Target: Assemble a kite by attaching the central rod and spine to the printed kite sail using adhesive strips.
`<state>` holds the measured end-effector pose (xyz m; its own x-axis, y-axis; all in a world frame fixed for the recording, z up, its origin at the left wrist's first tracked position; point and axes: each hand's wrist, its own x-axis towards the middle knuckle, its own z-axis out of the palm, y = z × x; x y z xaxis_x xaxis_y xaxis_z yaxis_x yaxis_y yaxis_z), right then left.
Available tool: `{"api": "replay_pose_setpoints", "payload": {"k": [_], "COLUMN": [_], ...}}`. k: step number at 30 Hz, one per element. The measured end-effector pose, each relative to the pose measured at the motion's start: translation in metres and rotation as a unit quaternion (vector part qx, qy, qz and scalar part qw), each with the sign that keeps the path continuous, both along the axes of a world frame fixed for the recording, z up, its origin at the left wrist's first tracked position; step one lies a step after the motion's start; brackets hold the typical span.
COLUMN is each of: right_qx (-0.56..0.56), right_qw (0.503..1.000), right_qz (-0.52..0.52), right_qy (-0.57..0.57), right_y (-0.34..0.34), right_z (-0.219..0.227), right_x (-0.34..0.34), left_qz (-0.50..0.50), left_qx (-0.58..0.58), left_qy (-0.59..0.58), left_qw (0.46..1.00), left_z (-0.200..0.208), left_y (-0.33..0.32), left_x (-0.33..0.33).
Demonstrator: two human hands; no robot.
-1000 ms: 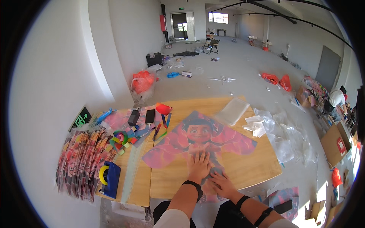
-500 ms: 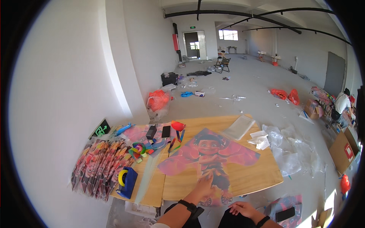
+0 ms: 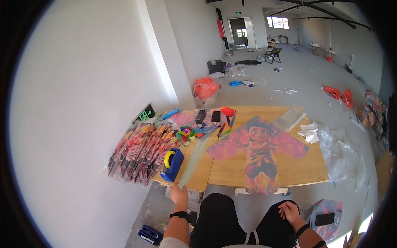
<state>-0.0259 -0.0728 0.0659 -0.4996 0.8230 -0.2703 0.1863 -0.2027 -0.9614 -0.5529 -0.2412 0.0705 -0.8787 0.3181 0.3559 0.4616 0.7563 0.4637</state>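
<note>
My left hand (image 3: 178, 194) is at the near edge of the table, beside the near ends of a bundle of thin pale rods (image 3: 194, 162). Its fingers reach forward, and I see nothing held in them. On my right knee rests my right hand (image 3: 288, 211), empty, its fingers loosely bent and apart. A kite sheet (image 3: 260, 144) printed with a cartoon figure lies spread out on the wooden table (image 3: 306, 173), its lower end over the near edge. Left of the rods stands a blue tape dispenser (image 3: 177, 164) with a yellow roll.
Stacked printed kites in clear wrap (image 3: 140, 153) lie at the left by the wall. Coloured ribbon rolls (image 3: 187, 134), a phone (image 3: 216, 117) and clear bags (image 3: 290, 118) are on the table. Another phone (image 3: 325, 219) lies on printed sheets at lower right. Another dispenser (image 3: 150, 234) is below left.
My left hand has left the kite sheet and moved left to the rods' near ends. My right hand stays by my right knee. The view has turned left.
</note>
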Motion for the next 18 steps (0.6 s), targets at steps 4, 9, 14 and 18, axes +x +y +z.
{"api": "replay_pose_setpoints", "payload": {"k": [4,9,14,18], "right_qx": [0.041,0.023,0.027,0.05], "right_qw": [0.999,0.997,0.996,0.993], "right_qz": [0.004,0.009,-0.022,-0.022], "right_qy": [-0.018,-0.079,-0.078,-0.105], "right_y": [-0.014,-0.018,-0.019,-0.017], "right_z": [0.01,0.014,0.011,0.01], "right_x": [0.001,-0.002,0.003,0.001], "left_qz": [0.013,0.005,-0.031,-0.068], "left_qx": [0.028,0.049,0.059,0.094], "left_qy": [-0.112,-0.138,-0.125,-0.129], "left_qw": [0.993,0.989,0.99,0.985], "left_z": [-0.007,-0.021,-0.022,-0.026], "left_y": [-0.022,-0.022,-0.013,-0.018], "left_x": [-0.03,-0.058,-0.061,-0.069]}}
